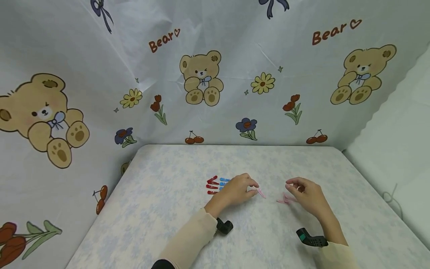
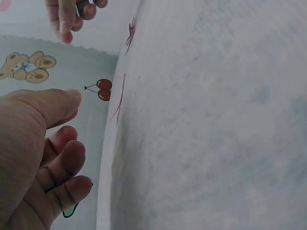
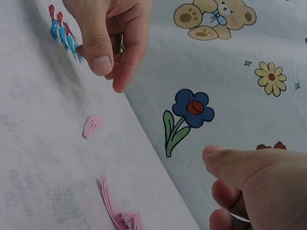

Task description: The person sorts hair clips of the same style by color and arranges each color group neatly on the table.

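My left hand (image 1: 238, 189) hovers just over the table beside a single pink snap hair clip (image 3: 92, 125); the right wrist view shows nothing between its loosely bent fingers and a gap down to the clip. To the right, my right hand (image 1: 309, 197) hangs above a small pile of pink hair clips (image 1: 284, 200), fingers relaxed and holding nothing. Red hair clips (image 1: 212, 186) lie in a column left of the left hand. Next to them is a column of blue hair clips (image 1: 223, 184), partly hidden behind that hand.
The pale blue-white tabletop (image 1: 161, 209) stretches around both hands. Behind it hangs a backdrop cloth (image 1: 231, 112) printed with bears and flowers. A white cloth (image 1: 396, 149) borders the right side, with a thin cord (image 1: 393, 200) near the table edge.
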`<state>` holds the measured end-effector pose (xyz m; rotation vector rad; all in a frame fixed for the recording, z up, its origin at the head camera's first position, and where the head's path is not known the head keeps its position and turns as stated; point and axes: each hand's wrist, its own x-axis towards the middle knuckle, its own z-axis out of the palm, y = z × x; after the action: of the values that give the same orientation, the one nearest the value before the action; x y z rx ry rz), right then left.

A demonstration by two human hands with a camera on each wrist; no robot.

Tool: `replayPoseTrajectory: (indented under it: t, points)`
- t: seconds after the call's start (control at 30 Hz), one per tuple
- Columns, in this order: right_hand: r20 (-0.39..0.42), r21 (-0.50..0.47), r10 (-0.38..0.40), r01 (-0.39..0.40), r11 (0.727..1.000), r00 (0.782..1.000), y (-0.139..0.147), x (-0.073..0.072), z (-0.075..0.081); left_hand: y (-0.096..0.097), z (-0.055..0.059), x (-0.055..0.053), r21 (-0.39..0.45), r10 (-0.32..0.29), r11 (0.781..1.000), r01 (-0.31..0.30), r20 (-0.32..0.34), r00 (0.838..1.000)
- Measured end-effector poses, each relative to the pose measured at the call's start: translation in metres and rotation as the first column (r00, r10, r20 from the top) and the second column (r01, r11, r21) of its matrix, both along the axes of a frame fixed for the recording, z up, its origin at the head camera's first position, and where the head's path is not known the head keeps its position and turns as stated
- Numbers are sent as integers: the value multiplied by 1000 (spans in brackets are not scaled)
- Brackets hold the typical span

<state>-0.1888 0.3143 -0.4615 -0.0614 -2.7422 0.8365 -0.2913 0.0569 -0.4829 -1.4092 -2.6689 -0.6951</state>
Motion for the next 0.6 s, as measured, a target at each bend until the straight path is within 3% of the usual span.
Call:
replayPoseTrajectory:
  t: [0.37,0.6]
  points:
    - [123,-27,-41,44,999,992,10,12,-19,11,-3,0,-37,37,999,-36,27,999]
    - [151,-12,-64,66,998,986,17,20,-31,17,-6,0,-81,103,992,-94,117,988]
